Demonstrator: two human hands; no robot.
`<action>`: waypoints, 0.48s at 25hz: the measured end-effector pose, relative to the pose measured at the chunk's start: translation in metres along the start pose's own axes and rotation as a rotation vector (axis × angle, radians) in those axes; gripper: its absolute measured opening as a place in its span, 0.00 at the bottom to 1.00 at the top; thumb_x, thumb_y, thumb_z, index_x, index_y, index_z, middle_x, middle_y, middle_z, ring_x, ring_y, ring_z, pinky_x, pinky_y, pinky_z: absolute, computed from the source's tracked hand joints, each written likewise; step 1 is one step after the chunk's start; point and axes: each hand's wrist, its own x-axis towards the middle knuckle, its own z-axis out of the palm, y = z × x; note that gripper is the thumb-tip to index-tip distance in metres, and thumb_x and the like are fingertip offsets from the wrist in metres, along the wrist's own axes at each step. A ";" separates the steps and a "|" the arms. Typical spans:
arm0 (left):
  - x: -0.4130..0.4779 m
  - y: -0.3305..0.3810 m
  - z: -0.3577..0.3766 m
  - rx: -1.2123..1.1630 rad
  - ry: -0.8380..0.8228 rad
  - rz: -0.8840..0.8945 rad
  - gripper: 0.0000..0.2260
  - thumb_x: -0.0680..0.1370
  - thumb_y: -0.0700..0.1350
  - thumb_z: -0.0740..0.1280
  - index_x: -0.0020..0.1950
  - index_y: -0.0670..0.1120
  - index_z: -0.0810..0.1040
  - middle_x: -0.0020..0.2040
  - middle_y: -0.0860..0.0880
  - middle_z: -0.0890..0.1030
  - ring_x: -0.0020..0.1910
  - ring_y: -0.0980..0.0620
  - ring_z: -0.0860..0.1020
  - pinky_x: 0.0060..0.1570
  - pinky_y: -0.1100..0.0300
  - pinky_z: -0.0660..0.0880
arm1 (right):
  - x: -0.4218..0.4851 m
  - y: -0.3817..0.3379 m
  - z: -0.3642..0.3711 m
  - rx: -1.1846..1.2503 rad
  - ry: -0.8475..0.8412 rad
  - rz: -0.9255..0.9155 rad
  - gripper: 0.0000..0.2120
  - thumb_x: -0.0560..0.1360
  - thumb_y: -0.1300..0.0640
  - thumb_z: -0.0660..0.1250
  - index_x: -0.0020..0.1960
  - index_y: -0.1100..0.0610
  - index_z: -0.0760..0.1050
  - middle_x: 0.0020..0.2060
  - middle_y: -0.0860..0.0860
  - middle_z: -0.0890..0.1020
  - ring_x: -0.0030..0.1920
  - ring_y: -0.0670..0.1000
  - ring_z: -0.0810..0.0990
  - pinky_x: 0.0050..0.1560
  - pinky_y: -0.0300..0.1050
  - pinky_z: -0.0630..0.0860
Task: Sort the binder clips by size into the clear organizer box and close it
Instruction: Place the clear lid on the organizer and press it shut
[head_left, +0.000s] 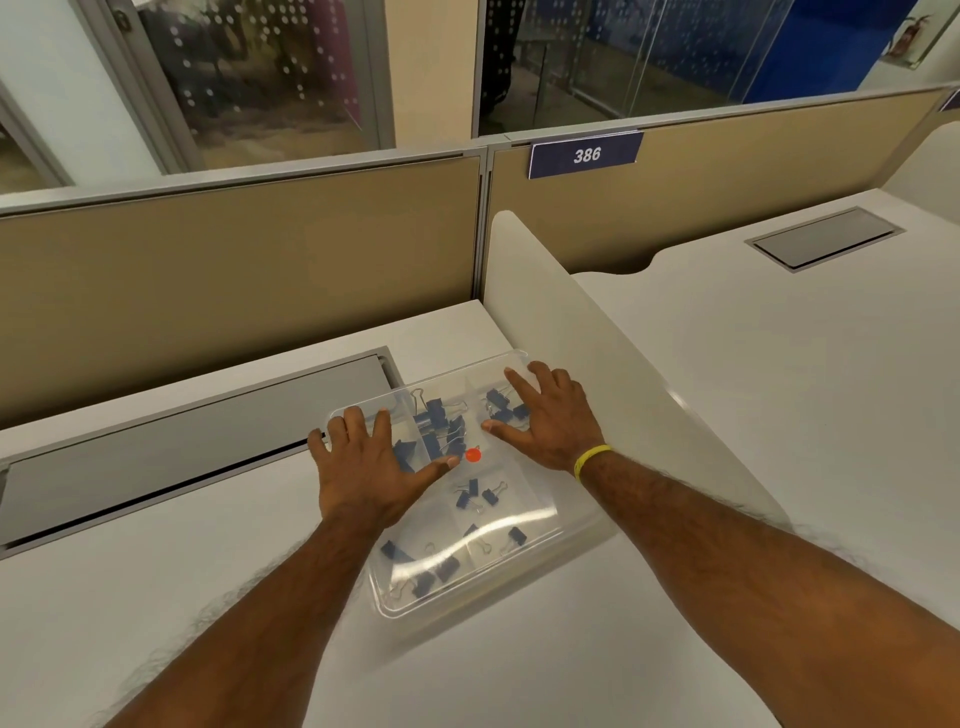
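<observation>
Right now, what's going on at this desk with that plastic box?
A person is pressing both hands flat on the lid of a clear organizer box on a white desk. The left hand rests on the far left part of the lid, the right hand on the far right part. Blue binder clips already lie in the compartments under the lid. It looks like the closing step, though whether the lid has latched cannot be seen.

White desk (182, 597): clear organizer box (524, 571) on it, beside divider panel (597, 332).
</observation>
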 end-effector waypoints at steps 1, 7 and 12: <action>0.000 0.003 0.001 -0.025 0.004 -0.007 0.52 0.61 0.81 0.41 0.78 0.53 0.53 0.79 0.45 0.52 0.78 0.40 0.52 0.74 0.38 0.45 | 0.000 0.000 0.002 0.000 -0.001 -0.011 0.47 0.66 0.21 0.45 0.78 0.46 0.53 0.78 0.53 0.56 0.77 0.58 0.57 0.76 0.59 0.53; 0.008 0.001 0.013 -0.060 0.017 0.031 0.55 0.59 0.82 0.42 0.79 0.50 0.51 0.80 0.45 0.43 0.79 0.42 0.42 0.74 0.39 0.38 | 0.007 0.000 0.005 0.055 -0.017 -0.055 0.48 0.68 0.23 0.48 0.79 0.51 0.53 0.79 0.51 0.50 0.79 0.54 0.47 0.76 0.53 0.48; 0.011 0.001 0.010 -0.098 0.013 0.011 0.57 0.57 0.82 0.41 0.79 0.51 0.46 0.80 0.47 0.44 0.79 0.43 0.44 0.75 0.39 0.40 | 0.008 -0.006 0.004 0.046 0.000 -0.017 0.47 0.67 0.23 0.50 0.78 0.49 0.55 0.79 0.52 0.52 0.79 0.56 0.50 0.74 0.62 0.56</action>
